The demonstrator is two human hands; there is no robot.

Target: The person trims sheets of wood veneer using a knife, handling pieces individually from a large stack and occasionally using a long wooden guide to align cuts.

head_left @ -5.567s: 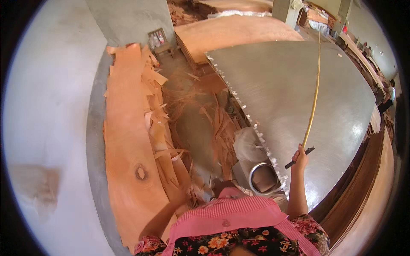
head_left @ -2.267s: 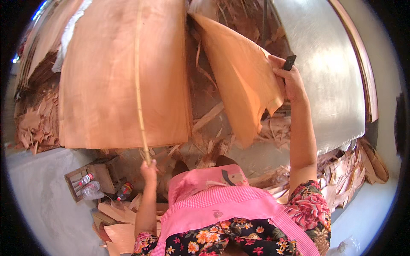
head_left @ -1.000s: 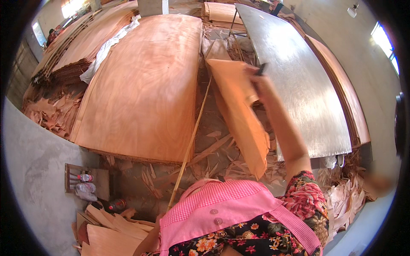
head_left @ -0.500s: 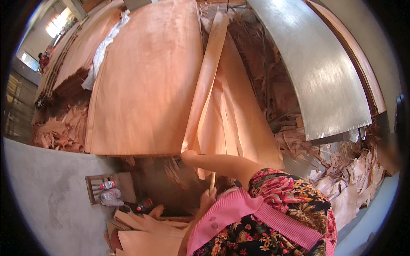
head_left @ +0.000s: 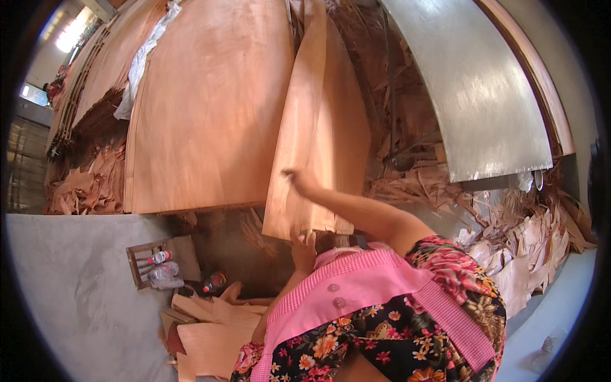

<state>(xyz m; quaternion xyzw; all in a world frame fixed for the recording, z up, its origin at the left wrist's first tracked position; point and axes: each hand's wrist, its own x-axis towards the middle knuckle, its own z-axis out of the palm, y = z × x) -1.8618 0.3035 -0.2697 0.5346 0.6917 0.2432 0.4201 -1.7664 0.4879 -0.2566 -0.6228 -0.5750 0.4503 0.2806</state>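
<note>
A long strip of thin reddish wood veneer (head_left: 289,143) lies lengthwise before me, overlapping another veneer sheet (head_left: 347,140) on its right. My right hand (head_left: 303,183) reaches across from the right over the strip's near part; its fingers are blurred, with a dark spot at their tips, so their grip is unclear. At the strip's near end is my left hand (head_left: 303,251), closed around a thin light-coloured stick (head_left: 310,235), little of which shows. Left of the strip lies a wide stack of veneer sheets (head_left: 210,108).
A metal-grey sheet (head_left: 474,95) stretches along the right, with torn veneer scraps (head_left: 522,235) below it. More scraps (head_left: 95,181) are heaped at left. On the floor stand a small wooden stool (head_left: 184,258) with plastic bottles (head_left: 164,270) and a dark bottle (head_left: 215,281).
My right hand has moved from the strip's near edge forward over it. The folded strip now lies flatter, its near end lower. My left hand has risen to that end.
</note>
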